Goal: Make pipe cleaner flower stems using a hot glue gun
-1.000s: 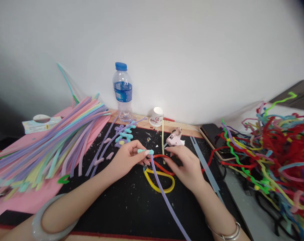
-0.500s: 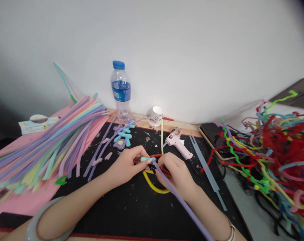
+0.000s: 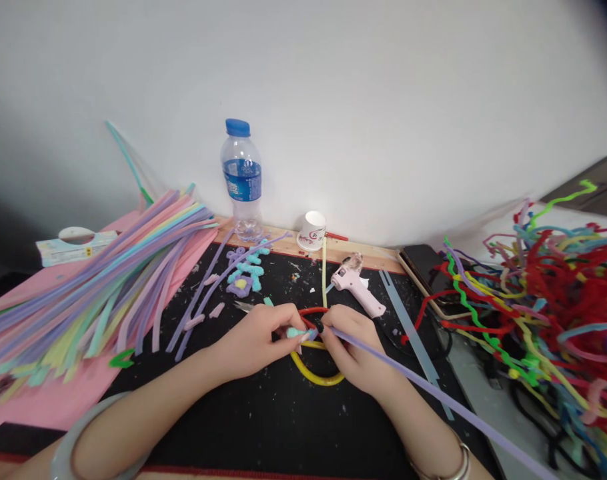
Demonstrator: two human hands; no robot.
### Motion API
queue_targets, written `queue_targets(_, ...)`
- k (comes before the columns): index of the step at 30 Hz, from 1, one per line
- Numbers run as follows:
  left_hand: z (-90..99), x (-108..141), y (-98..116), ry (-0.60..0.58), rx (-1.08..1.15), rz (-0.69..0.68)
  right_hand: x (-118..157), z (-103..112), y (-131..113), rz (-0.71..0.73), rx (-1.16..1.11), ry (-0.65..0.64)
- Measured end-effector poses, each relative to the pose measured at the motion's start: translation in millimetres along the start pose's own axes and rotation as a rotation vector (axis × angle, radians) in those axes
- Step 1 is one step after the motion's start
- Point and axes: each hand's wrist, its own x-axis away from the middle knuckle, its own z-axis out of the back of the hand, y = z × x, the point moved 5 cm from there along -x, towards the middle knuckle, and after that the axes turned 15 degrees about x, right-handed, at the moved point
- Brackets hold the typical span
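My left hand pinches a short turquoise pipe cleaner piece between thumb and fingers. Close beside it, my right hand is closed on a long purple pipe cleaner, whose tail runs over my right forearm toward the lower right. The purple one's near end meets the turquoise piece between the fingertips; how they join is hidden. Under the hands lie scissors with a yellow and red handle, with blade tips showing past my left hand. Turquoise and purple fuzzy shapes lie beyond on the black mat.
A pink glue gun, a paper cup and a water bottle stand or lie along the back. Pastel pipe cleaners are heaped at left, a tangled colourful pile at right. Near that pile lies a phone.
The purple pipe cleaner's tail has swung right, from pointing down to lying across my right forearm. Both hands have shifted slightly, and my right hand's fingertips now meet the left's.
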Motion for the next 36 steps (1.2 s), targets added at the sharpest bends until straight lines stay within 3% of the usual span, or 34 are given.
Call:
queue_targets(6, -4.4, 2.6, -1.1, -0.063, 0.057, 0.022, 0.6, -3.8, 4.8, -0.05, -0.035, -0.018)
queue_targets(13, -2.1, -1.6, -5.7, 0.01, 0.264, 0.145, 2.6, -5.4, 9.2, -0.074, -0.092, 0.02)
queue_targets(21, -4.4, -2.3, -15.1, 0.046, 0.389, 0.149, 2.8, -4.1, 7.9, -0.082, -0.089, 0.058)
queue_targets(25, 0.0, -3.5, -12.7, 0.103, 0.284, 0.086, 3.5, -3.6, 5.4, -0.072, -0.099, 0.063)
queue_targets(36, 7.8, 4.6, 10.4, 0.233, -0.07, -0.311, 2.3, 0.7, -3.1, -0.015, -0.1, 0.081)
